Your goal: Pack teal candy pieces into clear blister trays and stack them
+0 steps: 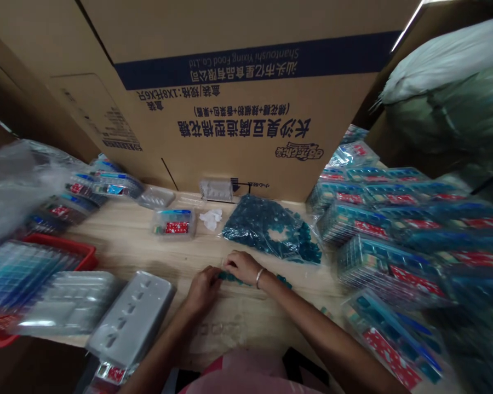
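Pinching small teal plastic pieces (232, 277) in curled fingers (230, 261) | bare left hand (203, 290), bare right hand (241, 267) meeting over pale wooden table (119, 235) | bulging clear plastic bag (267, 230) lying just beyond

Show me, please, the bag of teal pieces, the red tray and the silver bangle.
Bag of teal pieces (263, 227): head view, on the middle of the clear plastic bag.
Red tray (84, 253): head view, on its right rim.
Silver bangle (258, 277): head view, on the band around the right wrist.
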The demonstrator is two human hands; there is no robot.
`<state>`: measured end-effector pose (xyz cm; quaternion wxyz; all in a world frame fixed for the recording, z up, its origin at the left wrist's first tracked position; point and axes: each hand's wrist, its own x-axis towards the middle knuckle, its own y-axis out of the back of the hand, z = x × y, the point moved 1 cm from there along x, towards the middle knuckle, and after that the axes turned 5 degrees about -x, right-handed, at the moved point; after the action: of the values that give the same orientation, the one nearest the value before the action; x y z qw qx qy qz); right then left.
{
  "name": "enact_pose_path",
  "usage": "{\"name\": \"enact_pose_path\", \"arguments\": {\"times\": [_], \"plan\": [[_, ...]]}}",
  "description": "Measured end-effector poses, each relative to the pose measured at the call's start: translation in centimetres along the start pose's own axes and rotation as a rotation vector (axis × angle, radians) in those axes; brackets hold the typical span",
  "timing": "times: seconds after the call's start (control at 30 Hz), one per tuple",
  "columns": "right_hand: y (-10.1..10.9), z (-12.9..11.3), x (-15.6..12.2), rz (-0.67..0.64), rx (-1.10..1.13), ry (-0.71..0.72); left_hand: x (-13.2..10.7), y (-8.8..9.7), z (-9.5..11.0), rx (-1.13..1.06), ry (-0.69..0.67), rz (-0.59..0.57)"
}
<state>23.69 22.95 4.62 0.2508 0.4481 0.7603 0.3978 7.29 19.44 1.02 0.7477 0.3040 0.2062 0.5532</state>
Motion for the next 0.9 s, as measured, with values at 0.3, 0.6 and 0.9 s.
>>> {"name": "enact_pose_path", "arguments": {"times": [0.3, 0.6, 0.9], "plan": [[3.8, 4.1, -12.0, 0.326, -0.051, -0.267, 0.7, -0.4, 0.6, 0.148, 0.054, 0.010], [0.4, 2.7, -12.6, 0.200, -0.303, -0.133, 0.8, -0.4, 1.7, 0.179, 0.042, -0.013], [-0.8, 2.4, -13.6, 0.126, -0.124, -0.074, -8.3, 2.0, 0.3, 0.324, -0.242, -0.003]]}}
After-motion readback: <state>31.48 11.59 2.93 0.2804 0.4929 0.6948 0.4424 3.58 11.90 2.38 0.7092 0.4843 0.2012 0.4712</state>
